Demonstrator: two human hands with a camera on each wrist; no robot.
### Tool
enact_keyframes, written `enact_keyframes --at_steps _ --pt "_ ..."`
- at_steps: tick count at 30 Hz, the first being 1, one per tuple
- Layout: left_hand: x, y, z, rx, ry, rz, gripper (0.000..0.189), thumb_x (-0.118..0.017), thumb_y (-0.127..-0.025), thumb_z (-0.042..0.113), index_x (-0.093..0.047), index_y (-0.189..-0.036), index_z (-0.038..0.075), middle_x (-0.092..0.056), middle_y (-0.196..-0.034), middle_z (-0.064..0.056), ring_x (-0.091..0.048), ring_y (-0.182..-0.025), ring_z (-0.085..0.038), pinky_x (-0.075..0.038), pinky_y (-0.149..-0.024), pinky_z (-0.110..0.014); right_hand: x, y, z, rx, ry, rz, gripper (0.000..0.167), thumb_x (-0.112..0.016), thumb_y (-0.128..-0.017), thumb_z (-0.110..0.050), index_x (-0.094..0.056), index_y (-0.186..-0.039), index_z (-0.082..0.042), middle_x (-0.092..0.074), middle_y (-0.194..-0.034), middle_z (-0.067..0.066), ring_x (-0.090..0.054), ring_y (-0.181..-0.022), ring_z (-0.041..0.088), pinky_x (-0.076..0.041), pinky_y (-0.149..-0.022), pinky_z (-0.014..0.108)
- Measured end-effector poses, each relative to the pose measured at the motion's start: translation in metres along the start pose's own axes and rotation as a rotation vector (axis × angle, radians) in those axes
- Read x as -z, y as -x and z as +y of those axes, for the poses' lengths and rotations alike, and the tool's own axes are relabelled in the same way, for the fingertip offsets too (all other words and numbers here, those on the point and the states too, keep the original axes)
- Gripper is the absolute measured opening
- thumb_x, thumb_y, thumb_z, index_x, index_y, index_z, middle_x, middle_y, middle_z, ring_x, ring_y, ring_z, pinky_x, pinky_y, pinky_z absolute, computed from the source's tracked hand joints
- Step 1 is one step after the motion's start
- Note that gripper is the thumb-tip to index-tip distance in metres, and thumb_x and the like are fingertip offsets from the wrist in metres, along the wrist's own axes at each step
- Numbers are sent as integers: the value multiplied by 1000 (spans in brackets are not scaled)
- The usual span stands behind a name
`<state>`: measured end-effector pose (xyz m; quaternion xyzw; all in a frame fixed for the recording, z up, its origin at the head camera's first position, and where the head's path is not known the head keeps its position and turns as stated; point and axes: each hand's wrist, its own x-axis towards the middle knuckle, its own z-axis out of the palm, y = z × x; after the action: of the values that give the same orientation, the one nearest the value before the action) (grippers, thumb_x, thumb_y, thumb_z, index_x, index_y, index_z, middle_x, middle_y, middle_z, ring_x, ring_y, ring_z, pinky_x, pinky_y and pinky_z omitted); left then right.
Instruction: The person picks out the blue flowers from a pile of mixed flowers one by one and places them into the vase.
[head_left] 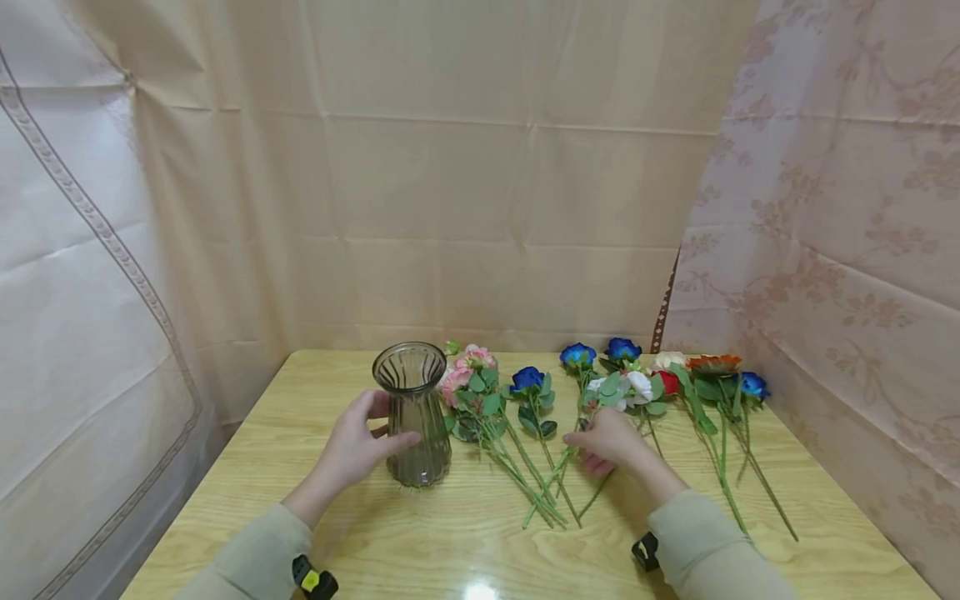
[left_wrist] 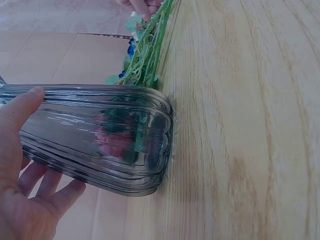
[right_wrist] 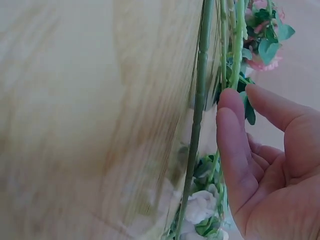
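Note:
A tall ribbed smoky glass vase (head_left: 418,433) stands upright on the table, its mouth flared. My left hand (head_left: 357,442) holds it from the left, the thumb (left_wrist: 29,102) across the near side and the fingers behind. My right hand (head_left: 611,442) is low over the crossing stems, beside a spray of white flowers (head_left: 637,387). In the right wrist view, the thumb and index fingertips show a gap, right at a green stem (right_wrist: 239,45). Pink flowers (head_left: 476,360) lie just right of the vase, with a dark blue rose (head_left: 527,380) beside them.
At the back right lie two blue roses (head_left: 577,356), a red flower (head_left: 666,383), an orange flower (head_left: 714,364) and another blue rose (head_left: 753,385). Their long stems point toward the near edge of the wooden table (head_left: 337,533). Curtains (head_left: 495,183) hang around it.

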<state>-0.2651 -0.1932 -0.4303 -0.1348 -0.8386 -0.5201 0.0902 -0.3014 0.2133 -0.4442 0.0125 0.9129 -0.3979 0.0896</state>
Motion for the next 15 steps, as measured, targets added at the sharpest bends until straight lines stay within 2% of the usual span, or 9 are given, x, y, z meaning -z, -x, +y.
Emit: enact_keyframes --at_steps 9,15 --pt "1 -1 0 -5 -3 0 66 -91 -78 34 -56 -129 11 -62 -120 -7 -60 -112 -28 -55 -95 -50 -6 -9 0 -8 94 42 35 -79 -90 -25 -68 -68 0 -65 -57 11 -67 -48 23 -57 -45 35" --pt "0 0 0 -10 1 -4 66 -91 -78 34 -56 -128 10 -62 -119 -8 -60 -111 -28 -55 -95 -51 -8 -13 2 -48 122 42 35 -79 -90 -27 -68 -70 0 -65 -55 10 -67 -48 22 -57 -45 34"
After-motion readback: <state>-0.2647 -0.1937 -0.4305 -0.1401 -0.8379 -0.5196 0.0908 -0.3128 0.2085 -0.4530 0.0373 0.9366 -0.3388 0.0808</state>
